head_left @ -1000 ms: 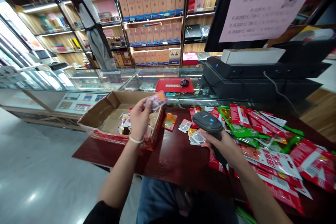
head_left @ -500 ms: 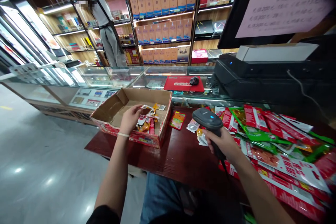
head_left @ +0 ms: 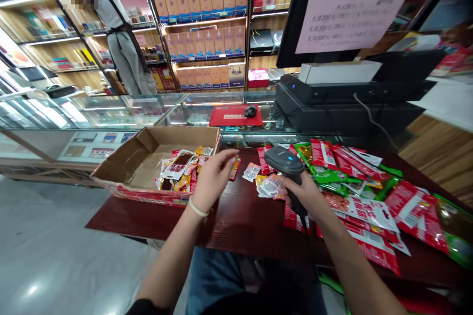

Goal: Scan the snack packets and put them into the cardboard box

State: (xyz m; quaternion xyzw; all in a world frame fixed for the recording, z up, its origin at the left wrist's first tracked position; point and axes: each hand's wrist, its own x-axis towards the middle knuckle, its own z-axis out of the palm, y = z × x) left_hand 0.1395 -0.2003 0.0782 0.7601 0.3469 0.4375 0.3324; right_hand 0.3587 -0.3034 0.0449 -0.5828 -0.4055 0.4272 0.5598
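Note:
My right hand is wrapped around the handle of a black barcode scanner with a small blue light; its head tilts toward the left. My left hand has its fingers loosely bent and apart, with nothing visible in them. It hovers by the right wall of an open cardboard box. A small red-edged snack packet lies on the table, partly hidden behind my left fingers; I cannot tell whether they touch it. Inside the box lie several snack packets. Small white and orange packets rest beside the scanner.
Red and green snack bags are heaped across the right of the dark red table. Behind stand a glass counter, a red mouse pad and a black register. A person faces the back shelves.
My left hand has left the box's inside and moved right to the small packet on the table. My view has turned right. The scanner remains in my right hand.

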